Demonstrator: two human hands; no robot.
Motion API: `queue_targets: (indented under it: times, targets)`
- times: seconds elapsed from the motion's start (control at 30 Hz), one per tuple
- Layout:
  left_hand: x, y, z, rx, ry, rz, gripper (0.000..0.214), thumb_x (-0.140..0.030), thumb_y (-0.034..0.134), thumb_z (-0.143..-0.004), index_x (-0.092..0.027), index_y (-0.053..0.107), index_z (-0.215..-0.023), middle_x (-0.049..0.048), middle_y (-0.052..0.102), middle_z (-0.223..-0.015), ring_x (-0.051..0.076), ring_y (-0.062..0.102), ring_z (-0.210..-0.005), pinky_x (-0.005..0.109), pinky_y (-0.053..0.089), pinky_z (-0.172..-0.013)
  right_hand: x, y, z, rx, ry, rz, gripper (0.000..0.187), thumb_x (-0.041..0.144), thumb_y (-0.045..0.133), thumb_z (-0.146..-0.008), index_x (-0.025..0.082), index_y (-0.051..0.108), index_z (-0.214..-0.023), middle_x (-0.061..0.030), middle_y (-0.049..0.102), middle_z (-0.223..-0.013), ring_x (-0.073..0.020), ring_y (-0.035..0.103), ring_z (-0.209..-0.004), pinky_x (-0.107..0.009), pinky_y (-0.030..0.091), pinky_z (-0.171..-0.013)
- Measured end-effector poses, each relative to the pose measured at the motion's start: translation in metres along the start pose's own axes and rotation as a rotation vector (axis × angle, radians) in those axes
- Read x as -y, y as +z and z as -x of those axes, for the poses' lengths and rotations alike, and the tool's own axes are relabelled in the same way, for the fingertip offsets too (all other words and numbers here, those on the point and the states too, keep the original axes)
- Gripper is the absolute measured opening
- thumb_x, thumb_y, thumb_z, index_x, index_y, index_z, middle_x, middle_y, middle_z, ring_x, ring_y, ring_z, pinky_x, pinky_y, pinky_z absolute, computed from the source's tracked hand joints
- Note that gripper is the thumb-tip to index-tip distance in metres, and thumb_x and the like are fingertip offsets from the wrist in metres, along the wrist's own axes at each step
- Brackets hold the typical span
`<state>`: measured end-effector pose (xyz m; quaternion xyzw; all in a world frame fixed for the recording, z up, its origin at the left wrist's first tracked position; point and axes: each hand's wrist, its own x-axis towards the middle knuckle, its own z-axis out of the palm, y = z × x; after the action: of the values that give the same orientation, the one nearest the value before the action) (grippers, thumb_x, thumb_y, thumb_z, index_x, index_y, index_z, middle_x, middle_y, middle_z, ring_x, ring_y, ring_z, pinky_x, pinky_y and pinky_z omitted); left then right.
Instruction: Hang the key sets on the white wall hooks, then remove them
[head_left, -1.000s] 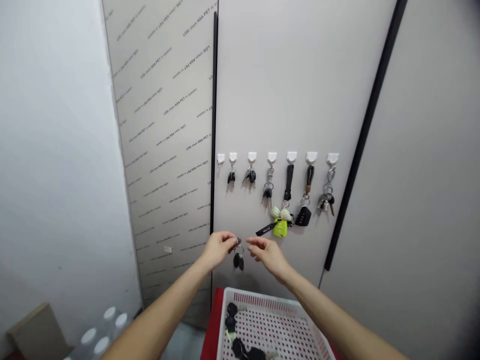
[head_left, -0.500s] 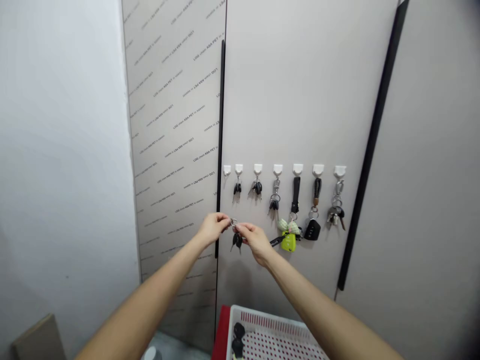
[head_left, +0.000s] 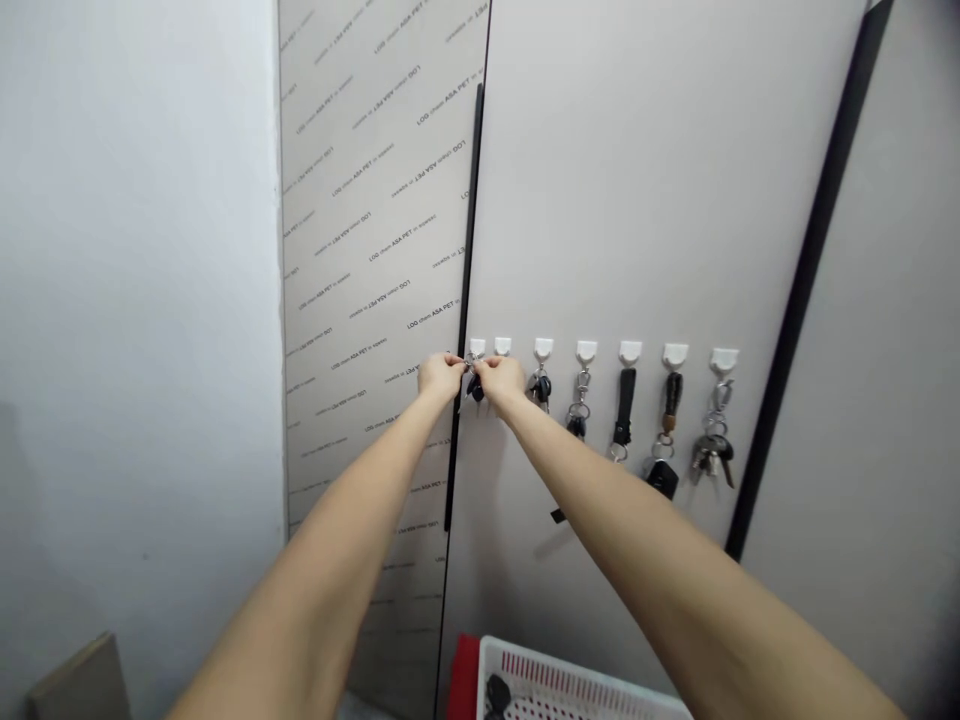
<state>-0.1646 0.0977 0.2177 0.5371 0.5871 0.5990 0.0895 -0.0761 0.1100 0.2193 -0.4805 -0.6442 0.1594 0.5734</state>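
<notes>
Bright metal, in the shape of a small ring [head_left: 470, 361], glints between two bare hands at the leftmost of seven white hooks. The left hand [head_left: 440, 376] is drawn narrow, thumb and fingertips pinching the ring from its left side. The right hand [head_left: 501, 377] is likewise narrow, finger and thumb closed on the ring from the right. The bunch of keys [head_left: 476, 388] hangs below their fingertips, black rounded heads with thin metal blades, just under the leftmost hook [head_left: 478, 346]; whether the ring is over the hook's lip is too small to tell.

The hooks, glossy and shield-shaped, run in a row across a smooth, matte, pale grey door [head_left: 637, 200]. To the right of the hands hang a dark-headed cluster [head_left: 541, 388], a chained set [head_left: 577, 420], a flat black strap [head_left: 625, 405], a dark loop [head_left: 673, 392] with a tan collar above a blocky black fob [head_left: 663, 478], and a silver clip carrying a thick bunch [head_left: 712, 452].

A slim black strip [head_left: 469, 250] edges the door; left of it, a panel [head_left: 360, 300] bears slanting lines of print. Below, a white plastic basket [head_left: 585, 680], its side slotted and its base perforated, holds black-headed keys [head_left: 497, 692] beside something flat and red [head_left: 465, 675].
</notes>
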Motion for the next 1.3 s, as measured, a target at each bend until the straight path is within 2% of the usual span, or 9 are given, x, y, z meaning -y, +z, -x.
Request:
queue_targets:
  times: [0.17,0.37,0.6,0.8,0.97,1.07,1.13,1.2,1.3]
  targets:
    - [-0.005,0.004,-0.008,-0.025,-0.027,-0.023,0.015,-0.021,0.05,-0.059,-0.016,0.059,-0.069,0.0025,0.06,-0.066,0.011,0.052,-0.062,0.021,0.037,-0.058,0.0,0.008,-0.015,-0.042,0.019,0.094,0.025,0.034,0.044,-0.061,0.014,0.059,-0.065,-0.0062,0.06,-0.065,-0.0138,0.052,-0.058,-0.022,0.035,-0.05]
    - [0.003,0.014,-0.011,-0.009,-0.046,-0.046,0.015,-0.019,0.05,-0.059,-0.016,0.06,-0.07,0.0041,0.061,-0.071,0.012,0.052,-0.066,0.021,0.037,-0.061,-0.003,0.01,-0.015,-0.042,0.048,0.216,0.029,0.037,0.044,-0.062,0.014,0.06,-0.067,-0.0097,0.06,-0.067,-0.0154,0.052,-0.056,-0.024,0.035,-0.047]
    - [0.014,0.018,-0.005,0.045,-0.072,-0.078,0.017,-0.019,0.051,-0.058,-0.015,0.059,-0.072,0.0058,0.061,-0.074,0.014,0.053,-0.067,0.022,0.037,-0.06,-0.005,0.008,-0.001,0.016,-0.002,0.32,0.031,0.036,0.042,-0.063,0.011,0.06,-0.066,-0.0122,0.06,-0.066,-0.016,0.052,-0.056,-0.024,0.035,-0.048]
    - [0.028,0.015,0.018,0.099,-0.078,-0.104,0.021,-0.019,0.045,-0.061,-0.012,0.059,-0.075,0.0074,0.06,-0.075,0.014,0.053,-0.067,0.022,0.037,-0.059,-0.014,0.001,0.023,0.066,-0.099,0.319,0.024,0.025,0.041,-0.064,0.012,0.061,-0.068,-0.011,0.061,-0.072,-0.0155,0.054,-0.066,-0.022,0.036,-0.058]
    - [0.038,0.016,0.061,0.197,-0.004,-0.086,0.019,-0.017,0.044,-0.062,-0.011,0.059,-0.072,0.0062,0.061,-0.072,0.013,0.053,-0.066,0.021,0.037,-0.06,-0.035,-0.025,0.059,0.158,-0.176,0.277,0.023,0.019,0.04,-0.063,0.012,0.06,-0.069,-0.0057,0.062,-0.064,-0.0118,0.053,-0.059,-0.018,0.036,-0.055]
    - [0.052,0.025,0.103,0.326,0.027,-0.045,0.02,-0.018,0.043,-0.062,-0.009,0.059,-0.07,0.0066,0.061,-0.071,0.013,0.053,-0.065,0.022,0.037,-0.061,-0.067,-0.046,0.091,0.251,-0.176,0.257,0.023,0.021,0.039,-0.064,0.012,0.059,-0.058,-0.002,0.057,-0.049,-0.0095,0.049,-0.046,-0.017,0.033,-0.046]
    - [0.065,0.036,0.137,0.442,0.013,-0.003,0.022,-0.019,0.041,-0.063,-0.009,0.058,-0.072,0.0065,0.061,-0.073,0.013,0.053,-0.068,0.022,0.037,-0.063,-0.098,-0.059,0.115,0.325,-0.101,0.214,0.029,0.025,0.035,-0.066,0.012,0.056,-0.05,-0.0004,0.051,-0.041,-0.0082,0.043,-0.041,-0.017,0.03,-0.041]
    - [0.077,0.05,0.171,0.566,-0.011,0.007,0.023,-0.019,0.04,-0.062,-0.01,0.059,-0.072,0.0055,0.061,-0.074,0.013,0.053,-0.069,0.021,0.037,-0.064,-0.133,-0.07,0.14,0.361,0.041,0.145,0.033,0.027,0.032,-0.067,0.011,0.052,-0.047,0.0005,0.047,-0.039,-0.0069,0.039,-0.038,-0.017,0.028,-0.039]
    - [0.091,0.073,0.216,0.7,-0.047,-0.032,0.024,-0.017,0.038,-0.061,-0.011,0.059,-0.072,0.0036,0.061,-0.071,0.013,0.052,-0.066,0.021,0.037,-0.061,-0.179,-0.086,0.179,0.372,0.174,0.136,0.034,0.029,0.031,-0.067,0.011,0.05,-0.045,0.0013,0.044,-0.038,-0.0068,0.037,-0.038,-0.017,0.027,-0.039]
